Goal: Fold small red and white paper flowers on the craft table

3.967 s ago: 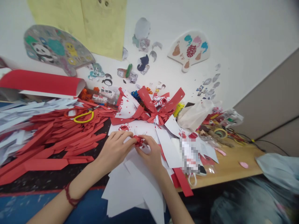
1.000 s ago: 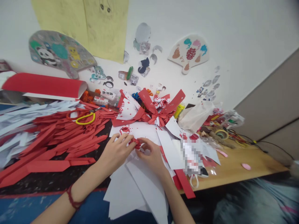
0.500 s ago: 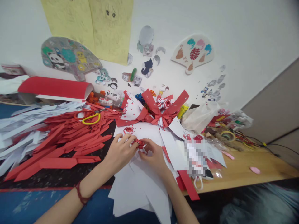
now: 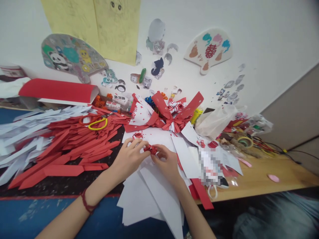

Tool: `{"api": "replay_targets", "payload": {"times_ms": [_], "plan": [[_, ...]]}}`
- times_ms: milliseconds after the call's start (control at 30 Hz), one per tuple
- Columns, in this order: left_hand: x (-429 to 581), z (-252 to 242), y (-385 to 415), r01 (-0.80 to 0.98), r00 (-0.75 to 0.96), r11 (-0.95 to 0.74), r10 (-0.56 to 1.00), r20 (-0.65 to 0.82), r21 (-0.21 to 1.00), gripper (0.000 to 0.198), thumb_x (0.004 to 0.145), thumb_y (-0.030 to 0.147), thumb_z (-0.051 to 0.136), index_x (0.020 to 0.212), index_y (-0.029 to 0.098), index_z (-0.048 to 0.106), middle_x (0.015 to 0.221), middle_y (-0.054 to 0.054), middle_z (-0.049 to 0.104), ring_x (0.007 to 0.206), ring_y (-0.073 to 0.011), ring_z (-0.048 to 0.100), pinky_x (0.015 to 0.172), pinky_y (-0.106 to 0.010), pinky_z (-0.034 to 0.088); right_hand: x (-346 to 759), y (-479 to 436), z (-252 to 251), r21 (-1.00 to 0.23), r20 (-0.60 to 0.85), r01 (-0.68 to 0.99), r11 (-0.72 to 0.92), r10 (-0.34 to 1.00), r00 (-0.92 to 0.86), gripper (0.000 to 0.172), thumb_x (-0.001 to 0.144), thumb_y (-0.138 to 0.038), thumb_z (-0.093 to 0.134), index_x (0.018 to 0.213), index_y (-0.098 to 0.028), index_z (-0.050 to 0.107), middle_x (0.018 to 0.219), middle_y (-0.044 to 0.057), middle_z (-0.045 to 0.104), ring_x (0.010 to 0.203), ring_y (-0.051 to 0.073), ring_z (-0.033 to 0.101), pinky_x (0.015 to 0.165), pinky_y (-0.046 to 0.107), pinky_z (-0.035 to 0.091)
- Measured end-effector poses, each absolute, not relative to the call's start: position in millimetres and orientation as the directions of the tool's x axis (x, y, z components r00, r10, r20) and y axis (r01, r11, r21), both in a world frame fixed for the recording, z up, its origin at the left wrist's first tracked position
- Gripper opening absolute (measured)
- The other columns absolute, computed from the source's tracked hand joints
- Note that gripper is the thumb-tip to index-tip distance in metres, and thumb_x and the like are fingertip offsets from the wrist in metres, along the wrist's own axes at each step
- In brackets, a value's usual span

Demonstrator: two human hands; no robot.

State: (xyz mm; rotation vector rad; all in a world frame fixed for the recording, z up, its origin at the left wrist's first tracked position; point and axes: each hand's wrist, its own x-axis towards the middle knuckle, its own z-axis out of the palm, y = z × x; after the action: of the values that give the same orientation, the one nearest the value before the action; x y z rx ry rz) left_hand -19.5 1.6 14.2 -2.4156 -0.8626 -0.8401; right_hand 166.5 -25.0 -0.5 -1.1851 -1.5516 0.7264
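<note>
Between my two hands is a small red paper piece [image 4: 151, 149], folded or crumpled; its exact form is too small to make out. My left hand [image 4: 133, 153] pinches its left side with thumb and forefinger. From the other side, my right hand [image 4: 164, 162] grips it with bent fingers. White paper sheets [image 4: 142, 199] lie beneath both hands. Just beyond my left fingertips rests another small red-and-white paper piece [image 4: 137, 136]. Farther back stands a red-and-white paper bouquet [image 4: 171, 116] with broad red strips.
Folded red strips [image 4: 74, 149] and white strips [image 4: 22, 142] are heaped at the left, with yellow-handled scissors [image 4: 98, 123] on top. A rolled red sheet [image 4: 57, 90] lies behind them. At the right are a plastic bag [image 4: 215, 121] and a tape roll [image 4: 245, 142].
The red paper piece shows more between my fingertips, and my right hand has shifted slightly to the right. The whole view has tilted down a little.
</note>
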Motion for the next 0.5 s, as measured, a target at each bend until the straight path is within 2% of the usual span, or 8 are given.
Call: {"api": "replay_targets", "payload": {"times_ms": [200,333,500], "plan": [[-17.7,10.2,2.0,0.661,0.647,-0.718,0.399,0.650,-0.218,0.028,0.085,0.003,0.053,0.097,0.025,0.066,0.115,-0.004,0.064,0.106,-0.0244,0.054,0.090,-0.043,0.035,165.2,-23.9,-2.7,-0.882,0.355,0.316,0.350,0.934,-0.042,0.030,0.080,-0.021,0.061,0.110,-0.024,0.065,0.092,0.001,0.069,0.063,0.010,0.058,0.058,0.023,0.048],[-16.0,10.4,-1.0,0.705,0.612,-0.675,0.425,0.667,-0.217,0.021,0.088,0.009,0.055,0.098,0.025,0.065,0.114,-0.003,0.065,0.104,-0.0238,0.055,0.090,-0.042,0.036,167.2,-22.3,-5.1,-0.873,0.367,0.319,0.368,0.928,-0.066,0.036,0.077,-0.019,0.064,0.113,-0.024,0.065,0.093,0.001,0.069,0.065,0.011,0.057,0.063,0.025,0.050],[-17.2,14.9,-2.8,0.754,0.543,-0.631,0.442,0.714,-0.183,0.022,0.090,0.015,0.058,0.109,0.024,0.063,0.121,-0.004,0.064,0.103,-0.0233,0.056,0.088,-0.041,0.036,169.4,-22.8,-3.0,-0.878,0.371,0.295,0.377,0.925,-0.077,0.043,0.078,-0.020,0.066,0.121,-0.023,0.062,0.087,0.002,0.069,0.072,0.014,0.062,0.073,0.029,0.054]]}}
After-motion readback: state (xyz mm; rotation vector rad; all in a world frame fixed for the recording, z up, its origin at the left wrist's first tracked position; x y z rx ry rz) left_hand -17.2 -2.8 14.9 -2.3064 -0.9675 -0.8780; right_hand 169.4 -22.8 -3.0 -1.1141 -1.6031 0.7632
